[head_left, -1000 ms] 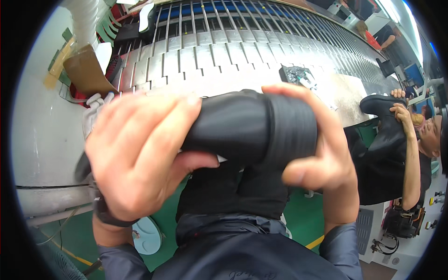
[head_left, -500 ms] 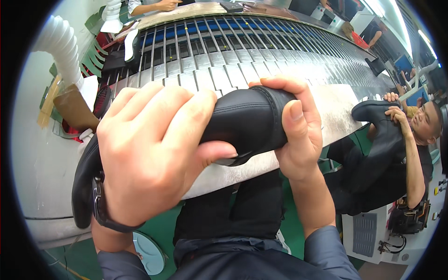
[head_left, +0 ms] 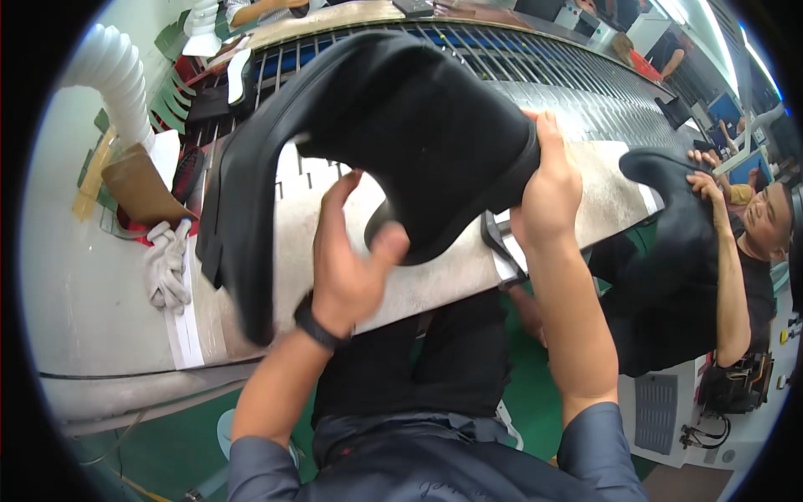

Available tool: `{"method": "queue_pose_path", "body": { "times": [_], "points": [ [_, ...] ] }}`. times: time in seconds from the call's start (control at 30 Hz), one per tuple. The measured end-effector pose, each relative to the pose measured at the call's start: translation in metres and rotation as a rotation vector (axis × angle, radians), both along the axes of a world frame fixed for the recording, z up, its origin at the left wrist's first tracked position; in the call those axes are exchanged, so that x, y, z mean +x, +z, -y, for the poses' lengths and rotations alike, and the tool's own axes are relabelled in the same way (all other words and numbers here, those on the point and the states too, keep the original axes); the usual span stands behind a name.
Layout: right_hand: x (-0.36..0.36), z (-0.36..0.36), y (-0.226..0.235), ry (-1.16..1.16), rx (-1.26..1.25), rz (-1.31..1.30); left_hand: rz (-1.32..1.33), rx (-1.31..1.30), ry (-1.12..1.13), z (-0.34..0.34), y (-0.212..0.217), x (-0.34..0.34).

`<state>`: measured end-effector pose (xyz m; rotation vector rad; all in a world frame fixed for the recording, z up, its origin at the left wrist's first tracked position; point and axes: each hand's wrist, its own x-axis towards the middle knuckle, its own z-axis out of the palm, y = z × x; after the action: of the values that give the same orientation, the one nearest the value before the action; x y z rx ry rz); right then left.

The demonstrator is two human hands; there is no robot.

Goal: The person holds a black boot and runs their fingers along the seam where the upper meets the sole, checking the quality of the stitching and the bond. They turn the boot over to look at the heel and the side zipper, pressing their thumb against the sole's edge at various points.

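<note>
I hold one large black moulded rubber piece (head_left: 418, 134) up over the desk (head_left: 109, 309), close under my head camera, where it blocks most of the ribbed conveyor (head_left: 585, 84) behind it. My two hands are apart, one at each side of the piece. My left hand (head_left: 351, 259) is clamped on its lower curved edge, thumb up against the underside, a dark band at the wrist. My right hand (head_left: 548, 197) grips the right end, fingers wrapped over the rim. A long flap of the same piece hangs down on the left, its tip near the desk's front edge.

On the desk, left of that flap, lies one pair of white work gloves (head_left: 167, 263), beside a brown cardboard sheet (head_left: 138, 184). One white ribbed hose (head_left: 113, 71) curves in above them. At far right, one other person (head_left: 753, 251) presses a hand on a second black rubber piece (head_left: 669, 217) at the end of the desk. My dark trousers and the green floor (head_left: 176, 452) show below the desk.
</note>
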<state>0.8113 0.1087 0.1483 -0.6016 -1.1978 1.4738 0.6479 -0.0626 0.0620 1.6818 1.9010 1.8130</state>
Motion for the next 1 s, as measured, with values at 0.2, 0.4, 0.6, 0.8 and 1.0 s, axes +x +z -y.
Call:
{"method": "queue_pose_path", "body": {
  "times": [0.2,0.4,0.6,0.8,1.0],
  "points": [
    [0.012,0.029,-0.005,0.091,-0.035,0.035,0.443,-0.145,0.034,-0.055,0.058,-0.041],
    [0.019,0.081,-0.088,0.19,0.297,0.553,0.342,-0.963,-0.195,-0.011,0.075,-0.089],
    [0.018,0.087,-0.131,0.286,0.237,0.531,-0.223,-1.062,-0.324,0.052,0.067,-0.077],
    [0.016,0.071,-0.12,0.524,0.198,0.534,-0.549,-0.863,-0.132,0.091,0.045,-0.045],
    [0.009,0.079,-0.117,0.524,0.306,0.611,-0.599,-0.698,-0.053,0.094,0.033,-0.035]
  ]
}}
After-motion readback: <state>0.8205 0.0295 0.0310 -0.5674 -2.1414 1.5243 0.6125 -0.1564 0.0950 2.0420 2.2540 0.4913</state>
